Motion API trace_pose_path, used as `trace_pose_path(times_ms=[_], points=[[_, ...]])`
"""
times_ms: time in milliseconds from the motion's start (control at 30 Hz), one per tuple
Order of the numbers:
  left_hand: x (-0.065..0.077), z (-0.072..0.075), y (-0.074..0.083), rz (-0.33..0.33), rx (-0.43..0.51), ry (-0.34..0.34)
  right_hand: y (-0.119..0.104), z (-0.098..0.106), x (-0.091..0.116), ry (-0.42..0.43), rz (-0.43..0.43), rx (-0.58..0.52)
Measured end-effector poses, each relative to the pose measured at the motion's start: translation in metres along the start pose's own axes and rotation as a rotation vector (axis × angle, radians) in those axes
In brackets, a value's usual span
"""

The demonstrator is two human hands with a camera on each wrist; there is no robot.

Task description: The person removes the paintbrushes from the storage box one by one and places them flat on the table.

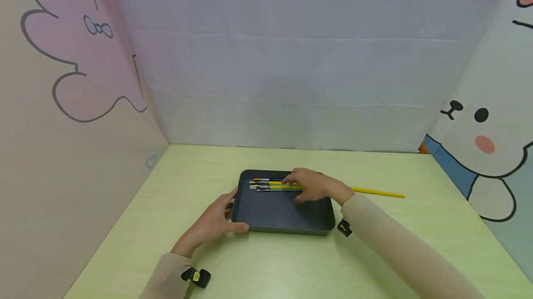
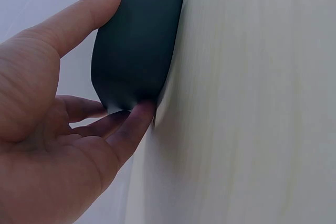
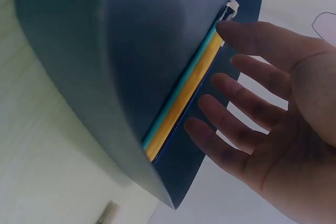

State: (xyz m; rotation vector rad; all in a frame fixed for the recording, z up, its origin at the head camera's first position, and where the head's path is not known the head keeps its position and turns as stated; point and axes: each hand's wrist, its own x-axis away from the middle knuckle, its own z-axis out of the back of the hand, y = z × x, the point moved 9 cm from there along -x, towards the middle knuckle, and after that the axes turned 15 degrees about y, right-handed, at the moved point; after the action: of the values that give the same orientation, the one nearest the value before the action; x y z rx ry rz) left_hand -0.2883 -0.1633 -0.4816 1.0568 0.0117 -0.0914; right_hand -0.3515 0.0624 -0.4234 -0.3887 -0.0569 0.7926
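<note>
A dark grey rectangular tray (image 1: 275, 218) sits on the table. Several paintbrushes (image 1: 272, 187) lie in it side by side along the far edge, bristles to the left; yellow, teal and dark blue handles show in the right wrist view. My left hand (image 1: 216, 218) holds the tray's near left corner, thumb at the front rim and fingers around the left side. Over the brushes is my right hand (image 1: 312, 184), fingers spread and slightly bent, gripping nothing. In the right wrist view its thumb (image 3: 252, 38) overlaps the brushes near their bristle ends; contact cannot be told.
Right of the tray, a yellow-handled paintbrush (image 1: 376, 192) lies on the pale table (image 1: 266, 266), partly hidden by the right arm. Its bristle end (image 3: 109, 212) seems to show in the right wrist view. Cloth walls (image 1: 291, 81) stand behind and on both sides.
</note>
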Motion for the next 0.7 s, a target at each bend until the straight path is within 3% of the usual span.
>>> trace_pose_path(times_ms=[333,700], points=[[-0.001,0.001,0.000,0.006,-0.001,0.012,-0.001,-0.011,-0.011,-0.074,-0.011,0.021],[-0.001,0.000,-0.001,0.001,0.025,-0.006,-0.001,-0.016,-0.015,-0.095,-0.037,0.045]])
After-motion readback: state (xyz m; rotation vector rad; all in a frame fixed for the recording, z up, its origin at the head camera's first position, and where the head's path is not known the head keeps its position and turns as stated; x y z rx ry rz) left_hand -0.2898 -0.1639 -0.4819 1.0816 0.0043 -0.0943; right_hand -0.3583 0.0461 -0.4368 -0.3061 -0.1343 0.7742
